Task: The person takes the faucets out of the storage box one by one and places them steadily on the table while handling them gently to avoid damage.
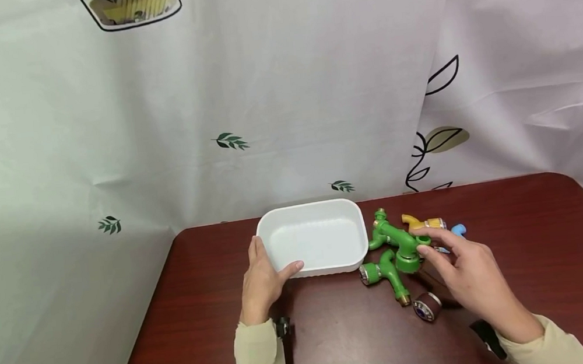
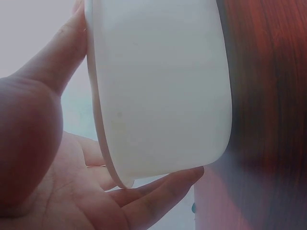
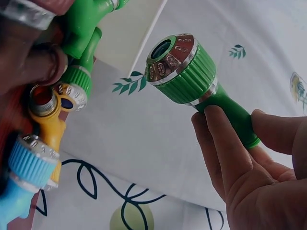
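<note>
A white plastic tray (image 1: 315,272) stands on the table, and my left hand (image 1: 263,281) holds its near left corner. The thumb lies at the near rim and the fingers along the left side, seen close up in the left wrist view beside the tray wall (image 2: 163,96). Above the other taps, my right hand (image 1: 471,276) pinches a green tap (image 3: 232,115) by its body. Its ribbed knob faces away from the palm. Another green tap (image 1: 392,278) lies below it by the tray's near right corner, and more green taps lie behind.
A yellow tap (image 1: 415,224) and a blue tap (image 1: 458,229) lie behind my right hand. Nearer lies a brown tap (image 1: 428,307), partly hidden, its knob toward me. A white curtain (image 1: 288,88) with leaf prints hangs behind the table's far edge.
</note>
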The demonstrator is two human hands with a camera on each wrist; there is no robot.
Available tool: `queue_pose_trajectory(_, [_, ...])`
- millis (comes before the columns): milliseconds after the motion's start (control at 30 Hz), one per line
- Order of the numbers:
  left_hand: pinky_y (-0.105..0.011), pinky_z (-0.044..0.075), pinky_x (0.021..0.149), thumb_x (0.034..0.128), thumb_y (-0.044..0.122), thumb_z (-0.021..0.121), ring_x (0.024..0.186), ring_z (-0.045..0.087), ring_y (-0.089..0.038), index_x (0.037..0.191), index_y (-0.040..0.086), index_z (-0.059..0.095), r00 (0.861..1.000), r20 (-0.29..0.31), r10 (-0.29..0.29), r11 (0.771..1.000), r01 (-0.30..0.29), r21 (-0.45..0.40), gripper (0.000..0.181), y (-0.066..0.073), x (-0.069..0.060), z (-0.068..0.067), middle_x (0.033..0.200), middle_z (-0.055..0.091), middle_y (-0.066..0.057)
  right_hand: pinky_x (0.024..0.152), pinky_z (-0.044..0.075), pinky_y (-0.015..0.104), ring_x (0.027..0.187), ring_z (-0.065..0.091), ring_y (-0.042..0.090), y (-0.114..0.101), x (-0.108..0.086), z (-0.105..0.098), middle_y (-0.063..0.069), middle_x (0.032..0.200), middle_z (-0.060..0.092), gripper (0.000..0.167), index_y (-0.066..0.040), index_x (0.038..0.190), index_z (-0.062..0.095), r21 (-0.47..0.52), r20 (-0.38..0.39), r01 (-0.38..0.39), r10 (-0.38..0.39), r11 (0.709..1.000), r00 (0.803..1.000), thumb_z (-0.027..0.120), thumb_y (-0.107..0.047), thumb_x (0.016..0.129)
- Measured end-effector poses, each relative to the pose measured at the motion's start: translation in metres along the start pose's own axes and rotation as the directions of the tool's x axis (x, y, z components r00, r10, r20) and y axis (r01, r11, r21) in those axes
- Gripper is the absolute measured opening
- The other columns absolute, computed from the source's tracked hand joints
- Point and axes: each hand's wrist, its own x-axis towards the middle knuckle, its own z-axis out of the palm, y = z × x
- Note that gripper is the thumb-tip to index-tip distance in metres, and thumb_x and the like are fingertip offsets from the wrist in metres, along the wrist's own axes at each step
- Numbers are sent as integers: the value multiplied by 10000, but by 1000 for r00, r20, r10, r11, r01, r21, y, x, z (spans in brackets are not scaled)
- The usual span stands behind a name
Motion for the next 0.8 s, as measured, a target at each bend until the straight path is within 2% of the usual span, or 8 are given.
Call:
queue_pose_trajectory(100, [-540,469,969,804,498,819,1112,606,-471,1573,-73,146,1000,0,3,1000,-3,5,1170,0,0,-1,1644,169,-216,437,304,210,463,423,21,2,-3,-4,-77,655,585,340,-189,1164,727,0,-8,-11,11,1000,1000,772,-24,870])
queue_pose_trajectory(233, [-538,471,965,804,499,819,1108,608,-473,1571,-79,144,1000,-1,9,1000,-9,12,1174,1,1,-1,1643,170,-220,453,301,202,498,452,18,6,-7,-9,-52,701,634,342,-191,1156,732,-6,-24,-18,17,1000,1000,779,-23,862])
queue_pose_trajectory(467, [-536,471,965,804,506,817,1093,612,-480,1572,-76,144,1000,4,7,1000,-7,14,1176,2,2,-1,1646,162,-214,524,367,144,633,553,-28,14,-12,-20,70,901,721,333,-148,1157,733,-36,-31,-51,50,998,998,777,-6,859])
queue_pose_trajectory(600, [-533,474,959,802,503,819,1080,618,-476,1572,-77,146,1000,-1,6,1000,-6,13,1175,2,2,-2,1646,164,-214,572,386,121,704,543,-81,20,-16,-24,100,1000,724,332,-153,1156,733,-55,-37,-64,62,996,997,779,-15,858])
queue_pose_trajectory(667, [-535,472,961,802,501,820,1083,615,-480,1571,-78,145,1000,-3,6,1000,-6,12,1176,2,1,-2,1645,167,-217,565,373,126,677,514,-68,23,-19,-25,99,1026,714,332,-147,1159,731,-62,-36,-66,63,996,997,778,-14,859])
queue_pose_trajectory(800, [-543,467,968,802,503,819,1103,606,-489,1569,-82,149,1000,-4,6,1000,-6,11,1174,1,1,-1,1643,168,-221,524,324,166,598,442,-5,28,-24,-28,60,973,673,318,-135,1171,720,-95,-29,-79,77,992,997,766,-27,875])
